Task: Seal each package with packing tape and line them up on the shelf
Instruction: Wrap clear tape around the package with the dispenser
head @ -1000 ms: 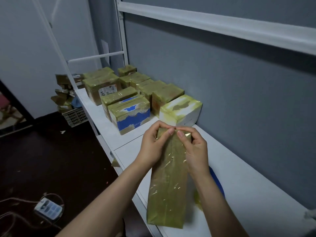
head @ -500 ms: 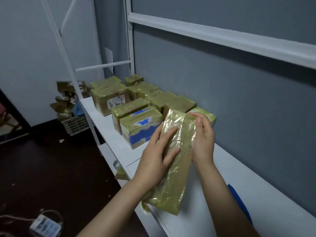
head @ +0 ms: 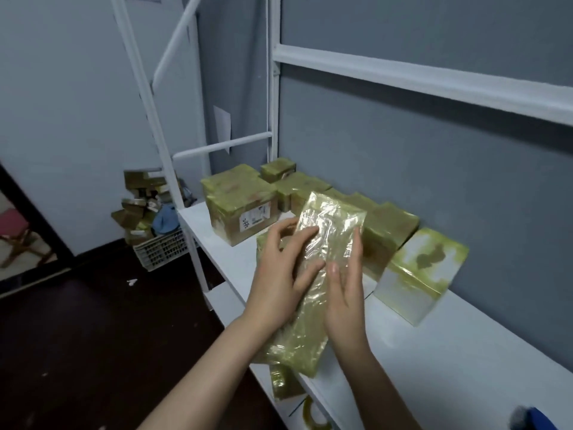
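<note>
**While the Film Is Pressed Flat, the Row Waits**

Because the long flat package (head: pixel 331 221) is held tilted above the shelf (head: pixel 449 352) rather than lying on it, it takes both hands. The right hand (head: pixel 344 293) clasps the right edge, with its thumb on the front and its fingers behind, so the parcel cannot slip. The left hand (head: pixel 279 280) lies across the front with fingers spread and loosely bent. It seems to be pressing the glossy yellowish wrap down rather than gripping it. Sealing looks about finished, and this reads as a last smoothing of the tape.

Just below the package's lower end, a crumpled yellowish strip (head: pixel 282 383) hangs at the shelf's front edge. Under that is what may be a tape roll (head: pixel 313 417), mostly cut off. It is probably kept there within reach. A blue object (head: pixel 539 418) sits at the near right corner, too cropped to identify.

Farther along stands a white box (head: pixel 421 274) banded in tape, at the near end of a row of taped packages (head: pixel 387 231) set against the grey wall. The bare stretch of shelf on the near side of the white box looks like the natural next slot. A large labelled box (head: pixel 242 206) stands in front of the row, towards the far end.

Beyond the shelf's end, a floor basket (head: pixel 161 249) holds a heap of further parcels (head: pixel 139 206).
</note>
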